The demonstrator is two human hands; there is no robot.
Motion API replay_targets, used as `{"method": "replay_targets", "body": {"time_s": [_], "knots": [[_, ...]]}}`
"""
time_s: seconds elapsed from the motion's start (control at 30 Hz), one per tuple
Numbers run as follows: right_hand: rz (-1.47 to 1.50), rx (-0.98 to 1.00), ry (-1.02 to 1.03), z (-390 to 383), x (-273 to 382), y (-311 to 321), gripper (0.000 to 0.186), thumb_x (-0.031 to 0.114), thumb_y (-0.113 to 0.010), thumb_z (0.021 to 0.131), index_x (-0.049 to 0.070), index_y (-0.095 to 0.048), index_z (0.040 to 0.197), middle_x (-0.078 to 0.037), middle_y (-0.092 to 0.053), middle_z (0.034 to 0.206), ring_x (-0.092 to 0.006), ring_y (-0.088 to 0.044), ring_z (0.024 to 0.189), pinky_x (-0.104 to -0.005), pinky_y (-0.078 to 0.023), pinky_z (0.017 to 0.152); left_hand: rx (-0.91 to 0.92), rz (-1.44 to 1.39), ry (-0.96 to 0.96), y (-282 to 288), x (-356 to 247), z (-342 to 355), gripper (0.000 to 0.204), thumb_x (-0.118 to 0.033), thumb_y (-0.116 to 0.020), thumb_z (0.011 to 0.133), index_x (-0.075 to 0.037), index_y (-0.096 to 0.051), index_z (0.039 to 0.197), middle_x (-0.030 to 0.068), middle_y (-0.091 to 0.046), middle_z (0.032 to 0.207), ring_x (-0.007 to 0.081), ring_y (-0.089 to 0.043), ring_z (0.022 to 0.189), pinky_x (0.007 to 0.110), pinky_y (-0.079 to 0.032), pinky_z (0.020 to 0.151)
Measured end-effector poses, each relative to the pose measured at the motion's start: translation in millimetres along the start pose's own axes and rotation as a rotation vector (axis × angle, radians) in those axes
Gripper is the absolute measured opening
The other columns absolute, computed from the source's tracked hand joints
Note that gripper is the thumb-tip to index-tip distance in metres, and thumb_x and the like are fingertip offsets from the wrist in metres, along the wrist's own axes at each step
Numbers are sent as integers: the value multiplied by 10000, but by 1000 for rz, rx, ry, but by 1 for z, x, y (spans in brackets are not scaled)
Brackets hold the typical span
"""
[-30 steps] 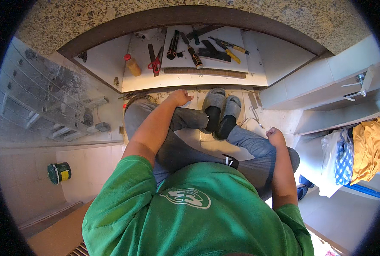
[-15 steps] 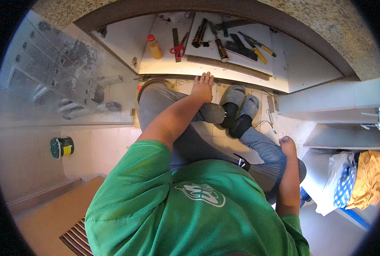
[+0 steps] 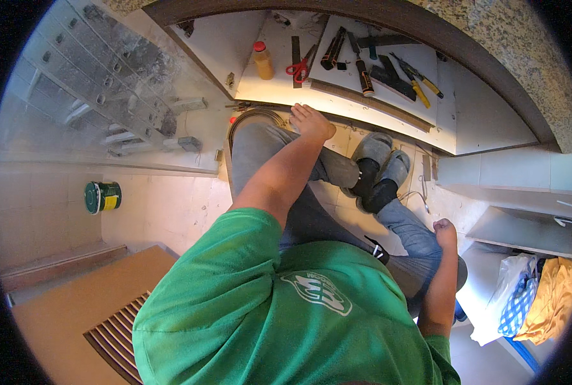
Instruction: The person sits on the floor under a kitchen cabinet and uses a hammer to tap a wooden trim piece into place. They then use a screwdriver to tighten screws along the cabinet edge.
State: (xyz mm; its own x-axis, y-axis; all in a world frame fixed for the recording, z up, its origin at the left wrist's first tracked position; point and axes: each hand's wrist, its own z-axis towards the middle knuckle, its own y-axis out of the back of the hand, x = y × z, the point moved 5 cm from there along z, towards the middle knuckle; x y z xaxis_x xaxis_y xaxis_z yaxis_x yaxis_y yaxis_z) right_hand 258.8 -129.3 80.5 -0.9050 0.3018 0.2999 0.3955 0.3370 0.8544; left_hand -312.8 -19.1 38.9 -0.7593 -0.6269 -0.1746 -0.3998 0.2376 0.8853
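My left hand is open at the front lip of a low white cabinet, fingers stretched out and nothing in them. Just beyond those fingers lie red-handled scissors and a bottle of yellowish liquid with a red cap. Farther right on the cabinet floor are a black-handled tool with orange marks and yellow-handled pliers. My right hand rests closed by my right knee, with nothing showing in it; its inner side is hidden.
My slippered feet are in front of the cabinet. A coiled strip lies beside my left knee. A green bucket stands at the left. A low shelf at right holds orange cloth. A stone countertop overhangs the cabinet.
The view has turned, so the surroundings sit farther right in it. My left hand has shifted left along the cabinet lip, its fingers now angled leftward. My right hand stays by the knee.
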Motion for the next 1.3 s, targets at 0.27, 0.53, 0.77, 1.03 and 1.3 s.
{"method": "replay_targets", "body": {"time_s": [0.27,0.53,0.77,1.03,1.3], "knots": [[30,-4,25,3,-7,-2,237,234,-706,908,-3,-712,903,-173,-717,795,-281,-697,752,-399,-528,718,-20,-296,282,19,26,25,1063,-426,-637,872,75,-34,1590,295,40,1670,434,20,1559,530,-67,1253],[18,-9,9,-1,-4,-1,239,234,-700,917,-4,-712,914,-167,-719,797,-276,-695,751,-396,-531,719,-364,-1205,601,-3,71,104,866,-282,-520,980,75,-7,1581,291,-46,1664,433,-176,1530,486,-263,1229],[0,-7,48,-3,-2,1,238,227,-705,907,-10,-713,928,-171,-727,823,-281,-701,766,-392,-533,737,-12,-238,371,43,99,117,575,-342,-518,1004,-20,-456,1476,158,-512,1500,302,-576,1303,465,-455,1076],[-45,-26,36,2,-8,-2,158,156,-705,907,3,-691,872,-94,-678,723,-179,-619,662,-347,-498,649,355,423,230,93,133,117,518,-436,-533,1000,-212,-562,1466,13,-529,1524,279,-492,1407,535,-383,1134],[-83,-12,84,-2,-3,2,192,202,-685,909,12,-685,880,-124,-690,753,-220,-641,693,-372,-509,689,272,363,325,93,174,135,559,-409,-563,998,-163,-517,1498,58,-500,1545,298,-461,1427,568,-337,1153]]}}
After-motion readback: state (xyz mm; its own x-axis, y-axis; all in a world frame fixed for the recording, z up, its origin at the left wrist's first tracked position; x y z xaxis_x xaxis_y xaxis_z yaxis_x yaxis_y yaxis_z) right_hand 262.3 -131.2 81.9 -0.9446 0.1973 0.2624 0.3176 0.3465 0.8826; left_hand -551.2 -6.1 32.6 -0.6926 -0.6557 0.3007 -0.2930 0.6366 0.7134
